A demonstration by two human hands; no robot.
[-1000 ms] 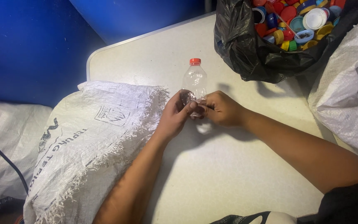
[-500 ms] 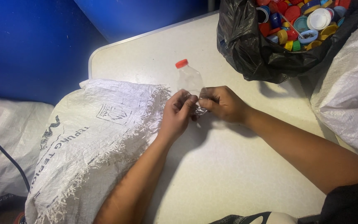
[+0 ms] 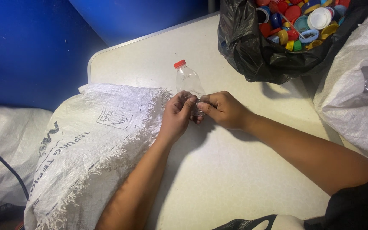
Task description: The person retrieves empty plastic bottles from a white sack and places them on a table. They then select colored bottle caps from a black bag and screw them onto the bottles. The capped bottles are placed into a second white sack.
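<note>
Blue walls stand behind a pale bench [image 3: 235, 179] with a rounded far-left corner. Near the middle of the bench, a bit toward the far edge, lies a small clear bottle [image 3: 189, 85]. It is tipped over with its red cap [image 3: 179, 64] pointing at the far-left corner. The cap is on.

Both hands meet at the bottom end of the bottle. The left hand [image 3: 176, 117] has its fingers curled shut around that end. The right hand [image 3: 223, 110] pinches the same end with thumb and fingers, a tight grip. Something thin and clear sits between the fingertips, maybe the label or a crumpled bit of the bottle, but it is too small to tell.

A white woven sack [image 3: 94, 145] lies over the left edge of the bench, its frayed mouth just beside the left hand. At the far-right corner sits a black bag [image 3: 252, 51] full of loose caps [image 3: 299, 21] in red, blue, yellow and white. Another white sack [image 3: 358, 93] leans at the right edge.

As for the work, it looks to be in the middle for this bottle. The hands have it and are working on its bottom end. The cap has not come off, and the bottle is not in either sack. Many caps are already in the bag.
</note>
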